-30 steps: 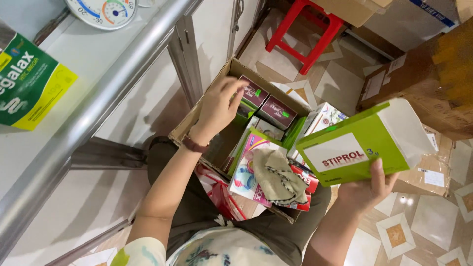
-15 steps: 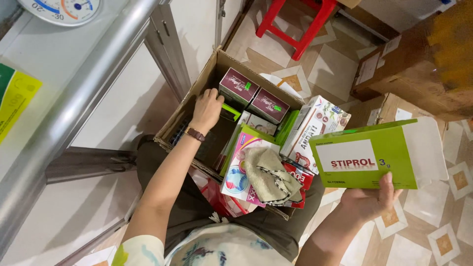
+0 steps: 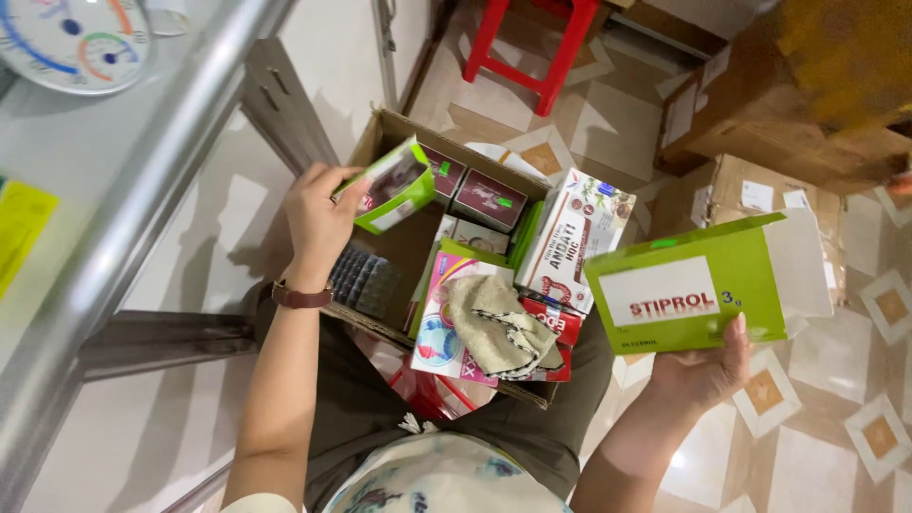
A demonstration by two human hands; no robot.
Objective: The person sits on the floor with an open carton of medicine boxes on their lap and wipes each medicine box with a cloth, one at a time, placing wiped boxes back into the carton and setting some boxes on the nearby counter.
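Left hand (image 3: pixel 318 214): fingers closed around a small green-and-white carton (image 3: pixel 394 185), held tilted above the open cardboard box (image 3: pixel 380 128); brown wrist strap (image 3: pixel 302 296) on the forearm.

Right hand (image 3: pixel 708 366): fingers and thumb gripping the lower edge of a large green carton (image 3: pixel 698 285) with a white label panel, end flap open, held out to the right of the cardboard box, over the tiled floor (image 3: pixel 836 418).

Cardboard box, on the person's lap: two maroon cartons (image 3: pixel 489 199) at the far end; dark blister strips (image 3: pixel 366 280) just below the left hand; a white-and-red carton (image 3: pixel 575 237) standing at the right side; a pink packet (image 3: pixel 446 328) with a beige cloth (image 3: pixel 499 323) lying on it.

Surroundings: red stool (image 3: pixel 537 43) beyond the box; brown shipping cartons (image 3: pixel 760 123) far right; metal counter edge (image 3: pixel 142 199) left, round dial gauge (image 3: pixel 76 38) above.
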